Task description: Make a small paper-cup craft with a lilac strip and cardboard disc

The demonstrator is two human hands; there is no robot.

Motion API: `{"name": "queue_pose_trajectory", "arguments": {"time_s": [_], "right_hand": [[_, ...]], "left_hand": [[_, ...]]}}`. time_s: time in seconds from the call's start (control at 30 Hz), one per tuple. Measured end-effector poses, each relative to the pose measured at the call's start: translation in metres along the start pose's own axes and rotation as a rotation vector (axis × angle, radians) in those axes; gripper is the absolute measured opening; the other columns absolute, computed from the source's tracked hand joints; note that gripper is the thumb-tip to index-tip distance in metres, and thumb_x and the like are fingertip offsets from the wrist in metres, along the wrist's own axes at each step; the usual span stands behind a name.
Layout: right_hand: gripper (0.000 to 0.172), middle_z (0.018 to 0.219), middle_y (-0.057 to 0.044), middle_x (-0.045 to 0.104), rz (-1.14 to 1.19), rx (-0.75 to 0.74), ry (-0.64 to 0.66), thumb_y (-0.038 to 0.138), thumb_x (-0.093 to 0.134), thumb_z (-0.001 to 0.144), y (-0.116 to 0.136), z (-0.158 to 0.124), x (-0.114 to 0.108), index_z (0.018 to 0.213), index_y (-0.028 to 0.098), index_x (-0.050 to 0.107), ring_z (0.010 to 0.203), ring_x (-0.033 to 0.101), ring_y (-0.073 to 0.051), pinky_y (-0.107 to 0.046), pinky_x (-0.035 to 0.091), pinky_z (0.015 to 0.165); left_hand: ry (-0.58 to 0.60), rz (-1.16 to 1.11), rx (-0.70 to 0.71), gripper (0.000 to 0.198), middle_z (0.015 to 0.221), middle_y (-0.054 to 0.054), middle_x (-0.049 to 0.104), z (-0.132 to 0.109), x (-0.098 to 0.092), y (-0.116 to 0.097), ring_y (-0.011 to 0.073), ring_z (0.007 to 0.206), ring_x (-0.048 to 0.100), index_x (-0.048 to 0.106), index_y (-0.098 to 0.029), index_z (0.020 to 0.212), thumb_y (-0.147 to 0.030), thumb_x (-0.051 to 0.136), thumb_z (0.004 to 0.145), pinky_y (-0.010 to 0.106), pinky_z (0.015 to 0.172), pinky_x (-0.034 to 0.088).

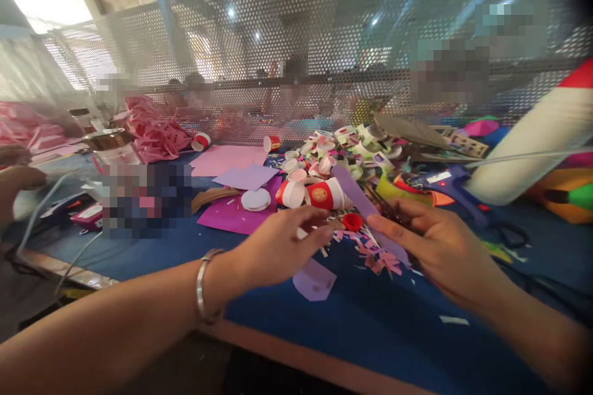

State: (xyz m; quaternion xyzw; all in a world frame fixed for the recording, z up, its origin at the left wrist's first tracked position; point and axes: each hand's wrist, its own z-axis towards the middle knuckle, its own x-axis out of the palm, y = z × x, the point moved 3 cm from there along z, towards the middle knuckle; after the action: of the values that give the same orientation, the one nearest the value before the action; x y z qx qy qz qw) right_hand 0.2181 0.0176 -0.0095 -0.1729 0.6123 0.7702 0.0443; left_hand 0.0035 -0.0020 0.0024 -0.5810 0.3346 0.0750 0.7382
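My right hand [430, 241] is closed on a long purple paper strip [359, 197], which slants up and left from the thumb. Dark slender shapes [386, 205] show behind those fingers; I cannot make out what they are. With thumb and fingers apart, my left hand [282, 244] hovers beside two red-and-white paper cups lying on their sides, the nearer cup [322, 194] and another cup [291, 194]. Below it a cut piece of purple paper [315, 279] lies on the blue table [370, 333]. A small red cap [353, 222] sits between my hands.
Cut cup pieces [343, 148] are heaped at the back against a perforated metal screen [259, 62]. Purple and pink sheets [231, 160] lie left of centre. A blue glue gun [456, 188] and a large white roll [528, 142] stand right. Another person's arm [18, 182] shows far left.
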Motion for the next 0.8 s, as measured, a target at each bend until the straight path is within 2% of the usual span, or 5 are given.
{"name": "queue_pose_trajectory", "arguments": {"time_s": [0.13,0.27,0.43,0.63,0.8], "right_hand": [[0.036,0.076,-0.002,0.068,0.107,0.080,0.047,0.054,0.074,0.079,-0.006,-0.001,0.000,0.090,0.021,0.066,0.063,0.067,-0.017,-0.028,0.056,0.057],[0.033,0.067,0.001,0.065,0.197,0.127,0.134,0.050,0.075,0.080,-0.010,0.000,0.006,0.091,0.021,0.064,0.050,0.064,-0.015,-0.026,0.054,0.047],[0.028,0.065,0.002,0.063,0.154,0.097,0.143,0.047,0.074,0.082,-0.008,0.001,0.011,0.087,0.020,0.064,0.047,0.058,-0.010,-0.018,0.042,0.037],[0.032,0.065,0.002,0.059,0.145,0.105,0.102,0.051,0.070,0.085,-0.005,-0.002,0.008,0.087,0.021,0.063,0.051,0.058,-0.010,-0.018,0.044,0.039],[0.037,0.060,0.004,0.052,0.110,0.059,0.124,0.056,0.063,0.088,-0.004,-0.001,0.006,0.088,0.020,0.064,0.051,0.056,-0.009,-0.019,0.047,0.045]], "left_hand": [[-0.039,-0.273,0.091,0.026,0.095,0.007,0.072,0.029,0.033,-0.010,0.0150,0.081,0.063,0.068,-0.014,0.107,-0.031,0.051,0.097,0.026,0.071,0.047],[-0.068,-0.524,0.068,0.018,0.082,0.004,0.067,0.042,0.043,-0.003,0.0128,0.073,0.061,0.065,-0.013,0.093,-0.029,0.057,0.094,0.024,0.064,0.046],[-0.105,-0.717,-0.026,0.012,0.081,0.003,0.066,0.044,0.037,0.002,0.0120,0.073,0.063,0.065,-0.013,0.087,-0.025,0.063,0.089,0.024,0.068,0.050],[-0.067,-0.800,-0.084,0.012,0.076,0.003,0.066,0.042,0.027,0.009,0.0119,0.065,0.063,0.063,-0.012,0.087,-0.024,0.064,0.087,0.028,0.068,0.054],[-0.051,-0.806,0.000,0.011,0.083,0.003,0.066,0.040,0.019,0.006,0.0126,0.071,0.064,0.062,-0.012,0.095,-0.016,0.065,0.085,0.027,0.069,0.054]]}}
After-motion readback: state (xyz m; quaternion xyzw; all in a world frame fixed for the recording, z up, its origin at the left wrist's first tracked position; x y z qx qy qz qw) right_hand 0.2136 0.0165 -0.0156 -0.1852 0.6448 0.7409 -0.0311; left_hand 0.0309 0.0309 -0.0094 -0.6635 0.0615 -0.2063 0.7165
